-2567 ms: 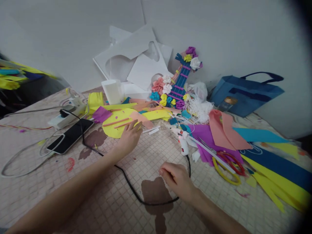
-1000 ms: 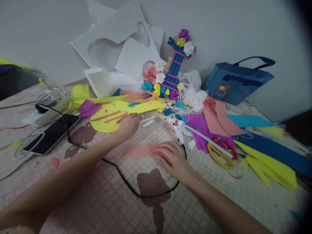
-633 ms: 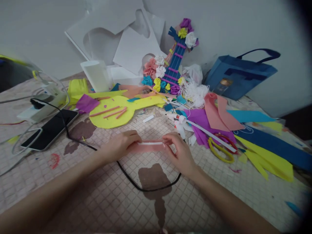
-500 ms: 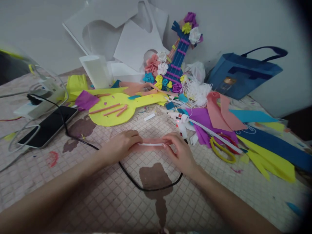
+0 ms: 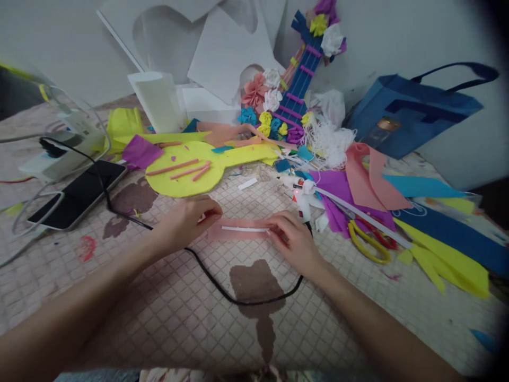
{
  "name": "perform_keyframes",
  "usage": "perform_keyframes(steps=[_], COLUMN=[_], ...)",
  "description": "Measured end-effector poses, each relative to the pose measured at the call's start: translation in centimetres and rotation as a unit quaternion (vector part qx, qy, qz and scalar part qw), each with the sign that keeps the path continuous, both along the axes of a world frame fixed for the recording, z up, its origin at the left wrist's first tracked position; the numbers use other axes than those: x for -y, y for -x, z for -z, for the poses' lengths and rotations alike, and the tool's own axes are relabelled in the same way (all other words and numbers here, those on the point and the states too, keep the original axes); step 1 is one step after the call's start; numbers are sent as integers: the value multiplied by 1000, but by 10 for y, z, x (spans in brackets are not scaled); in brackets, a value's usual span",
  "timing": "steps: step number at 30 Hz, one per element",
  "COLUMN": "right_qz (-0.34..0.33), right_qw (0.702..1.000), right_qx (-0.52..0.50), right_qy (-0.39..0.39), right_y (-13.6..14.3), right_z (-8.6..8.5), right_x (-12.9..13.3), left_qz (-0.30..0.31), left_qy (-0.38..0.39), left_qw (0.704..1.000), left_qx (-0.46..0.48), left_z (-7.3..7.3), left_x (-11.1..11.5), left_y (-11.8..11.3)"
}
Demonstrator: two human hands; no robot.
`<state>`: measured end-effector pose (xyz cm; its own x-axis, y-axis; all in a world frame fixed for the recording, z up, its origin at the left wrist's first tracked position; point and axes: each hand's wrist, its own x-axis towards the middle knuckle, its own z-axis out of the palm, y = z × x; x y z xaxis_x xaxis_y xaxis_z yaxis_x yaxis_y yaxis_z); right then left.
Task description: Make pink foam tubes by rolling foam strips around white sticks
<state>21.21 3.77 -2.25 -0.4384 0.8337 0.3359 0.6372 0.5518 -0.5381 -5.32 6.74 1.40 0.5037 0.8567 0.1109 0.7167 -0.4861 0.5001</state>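
A small strip of pink crepe paper [image 5: 238, 234] lies flat on the table, with a thin white stick [image 5: 244, 228] lengthwise on it. At their right end, my right hand [image 5: 292, 239] has thumb and fingertips closed on the stick and paper. My left hand [image 5: 191, 220] is just above the paper's left end. Its fingers are curled toward the thumb; whether anything is between them is hidden. Beyond my hands lies a yellow guitar-shaped cutout [image 5: 185, 180] with several pink paper-wrapped sticks [image 5: 186, 171] on it.
A glue gun [image 5: 300, 191] with a lit red light lies right of my hands; a black cable [image 5: 222, 297] loops in front. Scissors [image 5: 369, 244] and coloured paper are at right. A phone [image 5: 79, 196] lies left. A decorated paper guitar [image 5: 296, 90] and blue bag [image 5: 409, 116] stand behind.
My left hand has moved left and up off the pink paper, uncovering its left end and the stick's. My right hand stays at the right end. The camera view has shifted slightly.
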Motion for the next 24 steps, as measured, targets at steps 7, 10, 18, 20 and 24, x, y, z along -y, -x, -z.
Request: perform_keyframes(steps=[7, 10, 18, 20, 24], right_qz=[-16, -14, -16, -15, -12], right_qw=[999, 1000, 1000, 1000, 1000], right_qx=[28, 27, 21, 20, -2], right_qy=[5, 6, -3, 0, -9], right_y=[3, 3, 2, 2, 2], right_z=[3, 4, 4, 3, -1], right_x=[-2, -3, -4, -4, -1], left_qz=[78, 79, 63, 64, 48], left_qy=[-11, -24, -24, -23, -40], left_qw=[997, 997, 997, 997, 998], left_qx=[11, -5, -45, -45, -19], left_z=[15, 22, 17, 15, 12], left_x=[8, 11, 14, 13, 9], left_y=[-18, -21, -19, -18, -13])
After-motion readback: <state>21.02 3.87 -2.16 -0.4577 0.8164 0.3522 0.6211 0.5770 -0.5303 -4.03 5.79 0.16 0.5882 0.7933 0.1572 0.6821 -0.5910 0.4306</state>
